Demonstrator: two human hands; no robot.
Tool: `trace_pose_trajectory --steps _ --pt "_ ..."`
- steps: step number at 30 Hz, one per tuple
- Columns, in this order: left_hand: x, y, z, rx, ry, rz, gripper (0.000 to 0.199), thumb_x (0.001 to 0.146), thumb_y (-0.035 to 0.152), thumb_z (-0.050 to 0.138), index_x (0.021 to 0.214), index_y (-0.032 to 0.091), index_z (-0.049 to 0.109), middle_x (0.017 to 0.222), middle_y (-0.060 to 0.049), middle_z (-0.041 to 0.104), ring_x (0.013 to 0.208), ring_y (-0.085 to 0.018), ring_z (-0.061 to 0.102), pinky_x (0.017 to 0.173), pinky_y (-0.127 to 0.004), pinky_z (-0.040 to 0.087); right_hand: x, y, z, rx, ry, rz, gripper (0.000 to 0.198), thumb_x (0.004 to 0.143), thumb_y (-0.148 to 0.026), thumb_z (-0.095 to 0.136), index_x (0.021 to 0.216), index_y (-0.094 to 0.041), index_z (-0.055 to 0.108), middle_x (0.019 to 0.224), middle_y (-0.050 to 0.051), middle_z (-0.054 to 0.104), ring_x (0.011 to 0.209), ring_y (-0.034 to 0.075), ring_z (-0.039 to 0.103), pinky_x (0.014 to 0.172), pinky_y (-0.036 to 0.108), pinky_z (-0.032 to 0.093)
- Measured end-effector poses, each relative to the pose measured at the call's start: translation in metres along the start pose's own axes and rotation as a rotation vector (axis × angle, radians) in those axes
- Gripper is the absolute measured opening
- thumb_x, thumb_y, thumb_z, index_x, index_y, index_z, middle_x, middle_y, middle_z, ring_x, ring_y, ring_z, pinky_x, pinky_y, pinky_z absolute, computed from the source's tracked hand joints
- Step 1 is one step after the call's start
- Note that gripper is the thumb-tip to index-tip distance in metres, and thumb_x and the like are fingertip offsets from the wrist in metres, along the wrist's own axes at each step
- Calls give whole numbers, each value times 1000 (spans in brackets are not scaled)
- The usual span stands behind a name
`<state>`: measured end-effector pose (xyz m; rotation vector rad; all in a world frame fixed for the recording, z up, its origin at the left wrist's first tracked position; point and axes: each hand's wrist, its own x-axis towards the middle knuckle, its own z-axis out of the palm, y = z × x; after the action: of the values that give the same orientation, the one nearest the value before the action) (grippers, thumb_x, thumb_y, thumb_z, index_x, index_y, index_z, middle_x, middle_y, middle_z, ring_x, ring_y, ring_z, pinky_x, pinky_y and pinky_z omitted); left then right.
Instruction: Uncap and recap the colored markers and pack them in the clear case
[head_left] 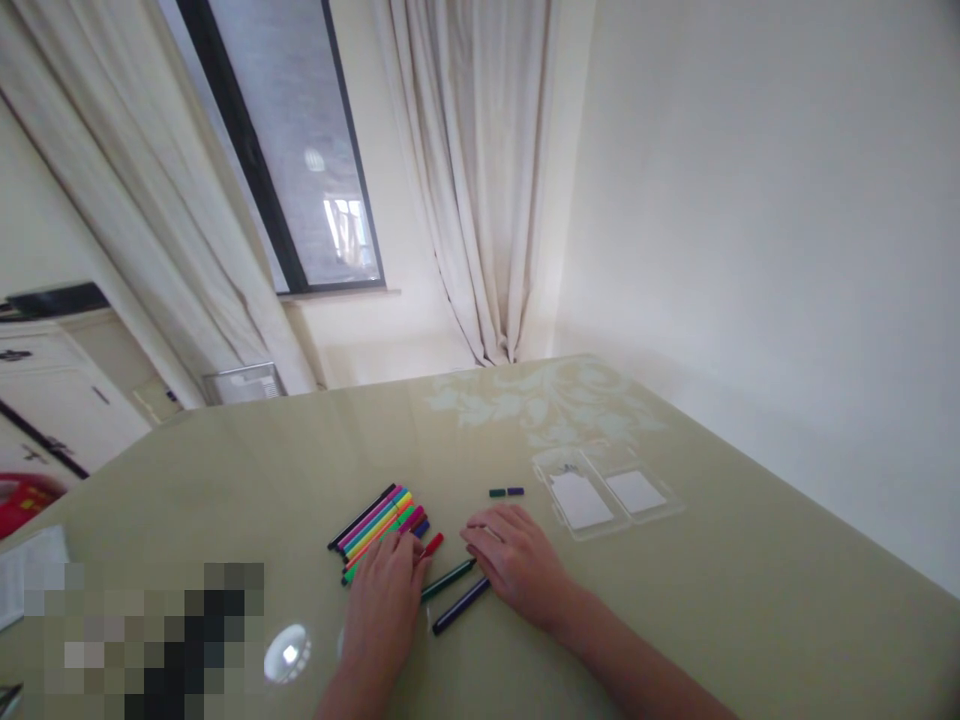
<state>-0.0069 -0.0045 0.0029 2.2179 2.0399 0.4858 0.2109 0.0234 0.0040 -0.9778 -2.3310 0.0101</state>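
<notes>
The green marker (449, 580) slants between our right hand's (514, 556) fingertips and left hand (385, 583), near both; we can't tell either grip.

Left hand (384, 585): bare, slim-fingered | left forearm (362, 690): bare, short stretch visible | right hand (517, 555): bare, slim-fingered | right forearm (637, 650): bare, longer stretch visible, tapering

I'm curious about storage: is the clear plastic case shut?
No, the clear plastic case lies open on the table, its two halves spread side by side.
</notes>
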Motion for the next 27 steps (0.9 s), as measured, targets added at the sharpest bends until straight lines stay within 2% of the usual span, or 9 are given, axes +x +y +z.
trace_pose_trajectory --steps 5,10,14,17,20,22,24,27 --pt "0 9 1 -44 70 106 15 97 29 57 96 27 71 107 -4 72 106 -27 64 91 -41 45 0 -1 4 -14 -31 6 15 99 -22 62 113 -22 70 107 6 73 100 21 63 93 35 46" --pt "-2 19 2 -159 135 209 21 102 32 50 98 27 70 98 -2 76 94 -23 69 93 -41 46 1 6 2 -14 -70 -33 13 101 -28 62 104 -22 73 93 3 73 90 19 64 85 30 46" --pt "-2 23 1 -256 76 218 23 102 38 50 100 28 70 101 -2 77 93 -22 71 85 -35 51 4 11 -8 16 -85 -58 10 99 -27 65 101 -23 74 92 2 74 90 18 65 85 29 46" --pt "0 23 -3 -270 37 161 25 102 38 47 104 28 70 104 -2 78 95 -23 71 85 -35 52 4 23 -19 54 -74 -50 11 100 -23 64 101 -24 75 94 2 75 92 17 66 86 29 47" --pt "3 16 -9 -252 54 43 24 101 38 47 103 28 69 105 -2 78 95 -24 72 85 -36 52 1 49 -29 40 1 67 16 100 -18 62 102 -23 76 96 3 76 95 19 67 88 31 49" --pt "5 10 -12 -294 82 -13 26 101 41 45 104 28 68 108 -2 77 97 -24 71 85 -36 52 -2 70 -33 21 57 266 18 99 -16 61 101 -23 78 100 3 77 95 20 68 88 32 51" --pt "7 6 -12 -341 90 5 29 102 42 42 106 27 67 110 -4 76 100 -24 70 88 -37 52 -6 88 -34 -27 80 386 22 100 -16 58 101 -22 79 101 6 77 96 23 69 88 35 52" --pt "7 8 -7 -323 51 77 28 102 37 43 102 24 68 108 -8 73 102 -25 68 92 -39 50 -9 99 -30 -86 59 441 23 98 -16 58 97 -22 80 97 8 76 93 25 69 84 39 52"
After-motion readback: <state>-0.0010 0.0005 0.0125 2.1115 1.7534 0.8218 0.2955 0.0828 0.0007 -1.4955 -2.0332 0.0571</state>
